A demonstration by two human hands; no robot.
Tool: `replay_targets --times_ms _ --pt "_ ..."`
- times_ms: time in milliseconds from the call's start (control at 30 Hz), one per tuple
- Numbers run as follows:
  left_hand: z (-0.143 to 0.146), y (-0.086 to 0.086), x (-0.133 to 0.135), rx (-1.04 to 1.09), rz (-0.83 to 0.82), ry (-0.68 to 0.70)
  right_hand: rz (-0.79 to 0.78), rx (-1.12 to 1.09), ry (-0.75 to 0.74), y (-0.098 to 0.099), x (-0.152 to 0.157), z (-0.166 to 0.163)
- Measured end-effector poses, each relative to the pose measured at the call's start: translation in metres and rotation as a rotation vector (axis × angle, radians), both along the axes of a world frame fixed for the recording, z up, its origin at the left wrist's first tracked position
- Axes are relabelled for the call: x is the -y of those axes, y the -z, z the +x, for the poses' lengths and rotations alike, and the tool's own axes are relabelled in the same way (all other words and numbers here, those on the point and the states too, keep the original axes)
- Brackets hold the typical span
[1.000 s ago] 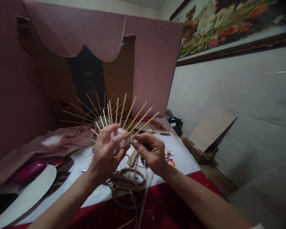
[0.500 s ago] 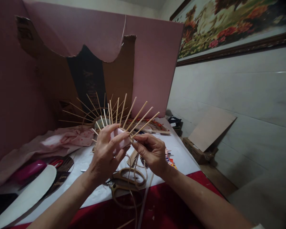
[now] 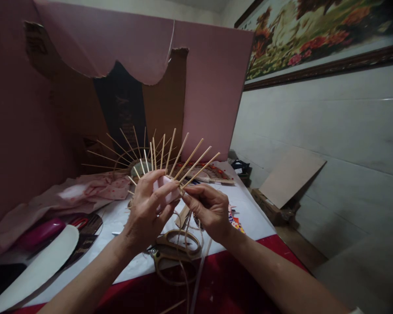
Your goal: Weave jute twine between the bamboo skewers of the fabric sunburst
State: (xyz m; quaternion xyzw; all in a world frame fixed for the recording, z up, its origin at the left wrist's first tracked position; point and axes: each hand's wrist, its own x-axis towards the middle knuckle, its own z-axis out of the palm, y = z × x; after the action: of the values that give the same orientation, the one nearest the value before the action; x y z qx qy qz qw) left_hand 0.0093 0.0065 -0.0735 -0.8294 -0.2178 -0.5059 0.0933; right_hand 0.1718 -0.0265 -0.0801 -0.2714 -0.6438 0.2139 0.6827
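Note:
My left hand (image 3: 150, 200) is closed around a small pale pink piece (image 3: 163, 192) from which several thin wooden sticks (image 3: 190, 160) fan upward and outward. At the right edge of that piece, my right hand (image 3: 208, 209) pinches twine (image 3: 186, 218) against the base of the lowest stick. The twine's loose end hangs down over scissors with bronze-coloured handles (image 3: 180, 237), which lie on the table below my hands. My fingertips partly hide where the twine meets the sticks.
Behind stands a second fan of sticks (image 3: 118, 152) before a pink board (image 3: 212, 87) with torn cardboard. Pink cloth (image 3: 94, 189), a magenta object (image 3: 42, 231) and a white curved piece (image 3: 39, 266) lie left. A tilted flat panel (image 3: 291, 176) rests beyond the table's right edge.
Almost nothing differs. The whole view has shifted very slightly, and both hands keep the same grip on the stick piece and twine.

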Motion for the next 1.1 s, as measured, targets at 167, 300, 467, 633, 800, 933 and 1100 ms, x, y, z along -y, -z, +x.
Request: replay_targets --times_ms 167,300,467,633,800,933,1100 --pt "-0.0007 0.0014 -0.0002 0.01 0.01 -0.007 -0.003 -0.005 0.003 0.0007 -0.0004 -0.0003" --pt "-0.0007 0.0023 -0.0009 0.007 0.013 -0.012 0.006 -0.002 0.01 -0.0004 0.0001 -0.0005" --pt "-0.0007 0.0018 -0.0004 0.015 0.026 -0.015 0.019 0.013 0.014 -0.0022 0.0009 -0.0007" --pt "-0.0009 0.0018 0.0006 0.027 0.035 -0.016 0.032 -0.002 0.005 -0.0008 0.0002 -0.0009" --pt "0.0011 0.0026 -0.0008 0.04 0.062 -0.055 0.025 0.011 0.012 0.0024 -0.0018 -0.0011" --pt "0.0027 0.0033 -0.0019 0.045 0.074 -0.087 0.036 -0.009 0.035 0.0042 -0.0023 -0.0028" --pt "0.0024 0.0045 -0.0016 0.049 0.077 -0.111 0.073 -0.001 0.119 0.0051 -0.0015 -0.0041"
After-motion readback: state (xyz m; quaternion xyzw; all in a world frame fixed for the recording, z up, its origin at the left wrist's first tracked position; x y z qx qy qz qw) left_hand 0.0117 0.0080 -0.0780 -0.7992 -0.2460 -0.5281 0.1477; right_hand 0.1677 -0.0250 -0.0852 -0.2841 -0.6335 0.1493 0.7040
